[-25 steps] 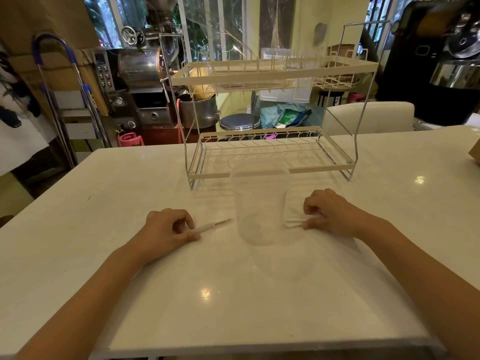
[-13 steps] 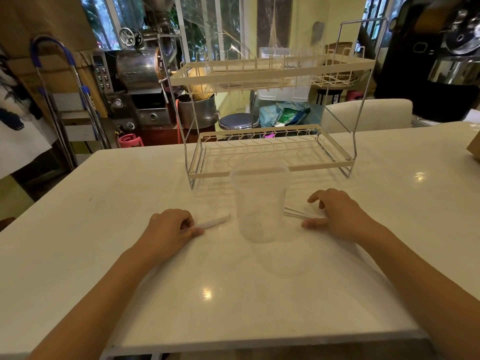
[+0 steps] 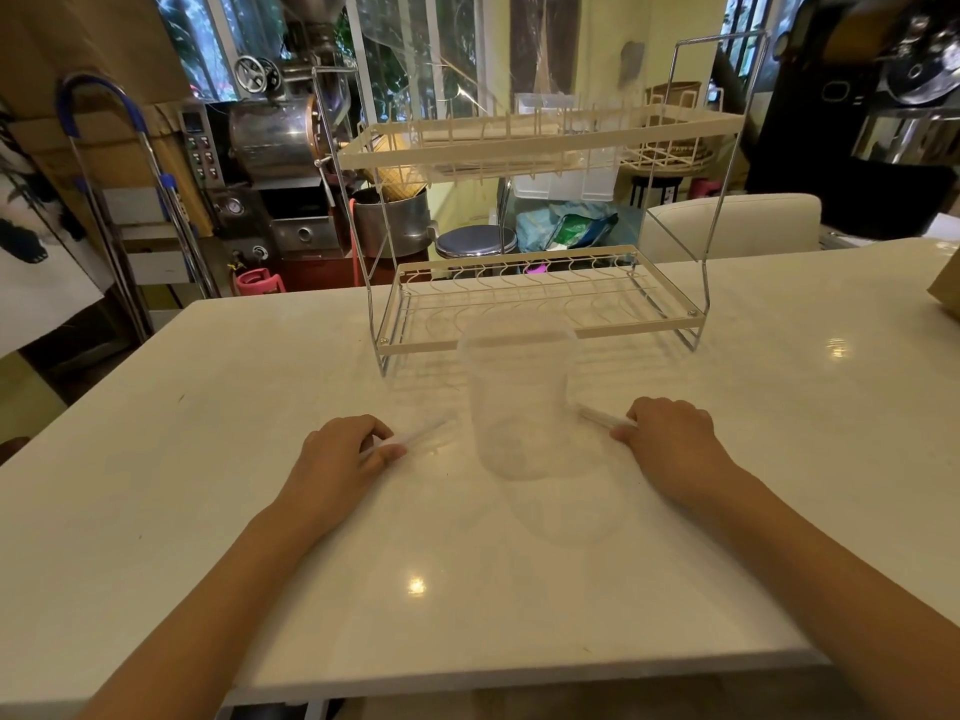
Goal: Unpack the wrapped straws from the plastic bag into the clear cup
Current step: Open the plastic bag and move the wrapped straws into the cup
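Observation:
A clear cup (image 3: 519, 402) stands upright on the white table (image 3: 208, 511), between my two hands. My left hand (image 3: 340, 457) lies on the table to the cup's left, fingers curled around one wrapped straw (image 3: 423, 434) that points toward the cup. Right of the cup, my right hand (image 3: 667, 439) pinches the end of a second wrapped straw (image 3: 602, 418), its free tip near the cup's side. I cannot make out the plastic bag; it may be under my right hand.
A two-tier wire dish rack (image 3: 535, 314) stands right behind the cup. A brown box corner (image 3: 945, 293) pokes in at the table's right edge. Past the table's far edge are a stepladder (image 3: 119, 200) and metal machines (image 3: 270, 163).
My right hand closed on one straw and drew it slightly right; the flat bundle seen beside the cup is now out of sight. The left hand kept its straw and barely moved.

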